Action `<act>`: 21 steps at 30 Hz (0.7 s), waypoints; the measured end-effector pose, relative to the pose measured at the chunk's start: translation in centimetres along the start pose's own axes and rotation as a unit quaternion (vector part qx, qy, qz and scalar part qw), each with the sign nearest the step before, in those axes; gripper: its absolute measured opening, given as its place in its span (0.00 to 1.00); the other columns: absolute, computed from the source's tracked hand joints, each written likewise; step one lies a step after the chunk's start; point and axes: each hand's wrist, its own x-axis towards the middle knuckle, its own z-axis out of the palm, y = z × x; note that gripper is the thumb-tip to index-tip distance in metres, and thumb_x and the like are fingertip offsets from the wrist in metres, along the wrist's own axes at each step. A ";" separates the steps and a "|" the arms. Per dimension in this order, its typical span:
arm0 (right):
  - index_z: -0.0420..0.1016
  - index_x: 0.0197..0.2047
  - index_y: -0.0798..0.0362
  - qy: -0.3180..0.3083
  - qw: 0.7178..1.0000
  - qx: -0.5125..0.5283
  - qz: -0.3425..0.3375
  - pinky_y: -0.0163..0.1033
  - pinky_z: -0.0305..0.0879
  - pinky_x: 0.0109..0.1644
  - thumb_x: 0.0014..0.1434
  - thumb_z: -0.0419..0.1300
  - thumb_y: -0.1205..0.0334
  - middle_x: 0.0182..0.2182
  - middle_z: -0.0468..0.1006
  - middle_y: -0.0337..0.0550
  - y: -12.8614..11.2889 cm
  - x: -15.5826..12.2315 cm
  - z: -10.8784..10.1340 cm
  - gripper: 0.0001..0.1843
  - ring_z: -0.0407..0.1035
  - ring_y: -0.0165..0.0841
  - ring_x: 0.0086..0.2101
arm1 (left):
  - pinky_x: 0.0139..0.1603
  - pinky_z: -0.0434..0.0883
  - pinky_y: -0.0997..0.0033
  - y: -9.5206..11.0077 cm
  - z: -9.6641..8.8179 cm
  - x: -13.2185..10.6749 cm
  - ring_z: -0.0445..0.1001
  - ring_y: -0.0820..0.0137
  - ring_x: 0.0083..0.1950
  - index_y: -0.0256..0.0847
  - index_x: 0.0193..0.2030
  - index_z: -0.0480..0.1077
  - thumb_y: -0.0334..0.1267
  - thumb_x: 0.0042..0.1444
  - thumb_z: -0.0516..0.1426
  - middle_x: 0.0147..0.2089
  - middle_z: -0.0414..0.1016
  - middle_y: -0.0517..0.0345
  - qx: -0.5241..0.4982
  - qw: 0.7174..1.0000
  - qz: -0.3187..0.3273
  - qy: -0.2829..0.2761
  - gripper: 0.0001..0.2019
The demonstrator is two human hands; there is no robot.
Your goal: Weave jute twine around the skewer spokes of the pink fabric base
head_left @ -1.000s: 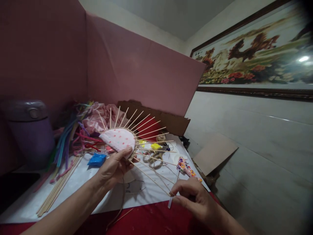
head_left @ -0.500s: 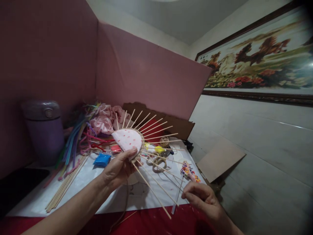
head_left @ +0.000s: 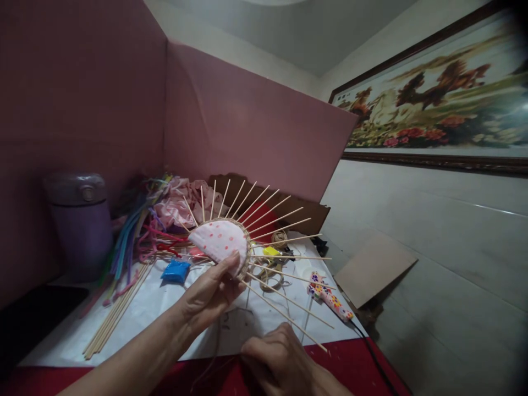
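My left hand (head_left: 208,297) is closed on a half-round pad of pink dotted fabric (head_left: 218,242) with a woven rim. Several thin wooden sticks (head_left: 280,217) fan out from that rim like spokes, and the piece is held up above the table. My right hand (head_left: 278,360) is low at the front with its fingers curled, just under the lowest sticks. What its fingers hold is hidden. A thin cord (head_left: 214,352) hangs down from the piece between the two hands.
White paper (head_left: 157,308) covers a red table (head_left: 350,366). On it lie loose sticks (head_left: 117,311), coloured pipe cleaners (head_left: 132,236), a blue packet (head_left: 175,270), twine (head_left: 268,272), a patterned glue gun (head_left: 330,297) and pink cloth (head_left: 177,201). A purple flask (head_left: 80,220) stands left; pink boards (head_left: 247,121) behind.
My right hand has moved left and toward me, from beside the stick tips to below the lowest sticks. The fan piece has shifted slightly right and up with the left hand.
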 end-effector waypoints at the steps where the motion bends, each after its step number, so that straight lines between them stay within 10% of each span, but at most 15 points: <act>1: 0.63 0.25 0.52 -0.015 1.000 0.007 -0.014 0.33 0.45 0.23 0.54 0.50 0.68 0.15 0.61 0.31 -0.3 0.6 -0.1 0.07 0.54 0.24 0.17 | 0.23 0.71 0.78 0.0 0.2 -0.1 0.74 0.72 0.27 0.31 0.33 0.70 0.29 0.50 0.57 0.28 0.75 0.52 -0.012 1.000 0.001 -0.001 0.03; 11: 0.63 0.24 0.52 -0.043 0.997 0.043 -0.045 0.32 0.46 0.23 0.52 0.52 0.67 0.15 0.61 0.31 -1.3 3.4 -0.1 0.07 0.51 0.24 0.17 | 0.26 0.71 0.76 -0.4 0.5 -0.8 0.72 0.74 0.25 0.32 0.30 0.71 0.32 0.49 0.58 0.27 0.76 0.55 0.006 1.000 -0.018 0.011 0.04; 21: 0.70 0.36 0.50 0.012 0.982 0.118 0.144 0.33 0.57 0.36 0.60 0.49 0.61 0.27 0.75 0.37 1.0 -1.8 -3.2 0.10 0.66 0.29 0.27 | 0.28 0.70 0.73 0.4 -0.6 0.1 0.71 0.74 0.24 0.37 0.31 0.70 0.36 0.46 0.60 0.28 0.74 0.58 0.047 0.998 0.035 -0.022 0.06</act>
